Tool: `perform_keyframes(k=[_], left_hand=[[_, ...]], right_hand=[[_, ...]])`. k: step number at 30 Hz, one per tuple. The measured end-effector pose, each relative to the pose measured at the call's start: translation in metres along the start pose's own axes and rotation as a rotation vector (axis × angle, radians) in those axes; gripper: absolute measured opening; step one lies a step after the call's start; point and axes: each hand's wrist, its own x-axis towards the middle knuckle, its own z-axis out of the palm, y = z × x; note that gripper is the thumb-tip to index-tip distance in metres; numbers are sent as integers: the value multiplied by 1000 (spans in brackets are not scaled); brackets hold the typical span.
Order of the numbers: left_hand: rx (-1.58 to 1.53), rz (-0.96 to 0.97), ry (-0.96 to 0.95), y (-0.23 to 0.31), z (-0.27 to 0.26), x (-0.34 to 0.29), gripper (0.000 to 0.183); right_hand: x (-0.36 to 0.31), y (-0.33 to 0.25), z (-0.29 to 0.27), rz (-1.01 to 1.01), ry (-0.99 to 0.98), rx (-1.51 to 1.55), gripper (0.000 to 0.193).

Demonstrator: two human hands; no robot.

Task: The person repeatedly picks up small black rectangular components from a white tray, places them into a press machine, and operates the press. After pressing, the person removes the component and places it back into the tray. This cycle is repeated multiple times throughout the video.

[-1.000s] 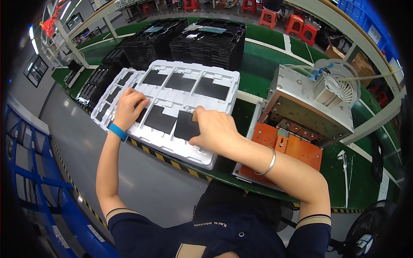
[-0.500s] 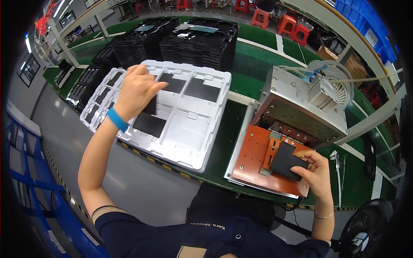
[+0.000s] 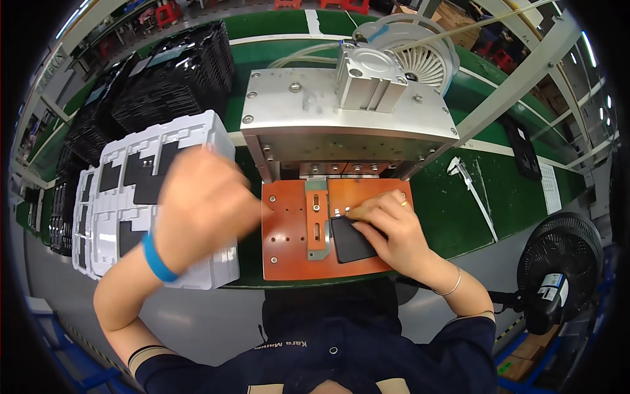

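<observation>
My right hand [image 3: 397, 233] is closed on the upper right edge of a flat black rectangular piece [image 3: 351, 241] with small pale tabs. That piece lies over the orange fixture plate [image 3: 287, 230], just right of an orange slotted block [image 3: 317, 223]. Motion smears my left hand [image 3: 207, 210], which is raised between the white tray [image 3: 177, 246] and the plate. Its fingers are too blurred to read. Behind it a dark flat piece [image 3: 149, 187] shows over the tray; whether the hand holds it is unclear. More black pieces [image 3: 110, 177] lie in the tray's pockets.
A silver metal press [image 3: 295, 111] stands directly behind the plate, with a white fan [image 3: 423, 62] at its back. Stacked black trays [image 3: 174, 79] rise at the far left. Calipers [image 3: 474, 197] lie to the right on the green bench, and a black fan [image 3: 558, 262] stands near its edge.
The view has swung right, toward the press. My left hand has left the tray and moved toward the plate. The black piece under my right hand now lies flatter, beside the slotted block.
</observation>
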Motion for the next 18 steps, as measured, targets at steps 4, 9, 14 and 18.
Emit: perform_keyframes(k=[4,9,14,18], left_hand=[[-202,216,-313,53,38,2,47],[-202,226,-453,64,54,-4,67],[-161,269,-477,62,55,-1,68],[-146,279,-465,62,53,0,67]], right_hand=[[1,-4,11,-56,-87,-23,28],[3,-7,11,-63,-158,-90,35],[9,-7,16,-21,-96,-159,38],[8,-5,13,-31,-67,-94,38]])
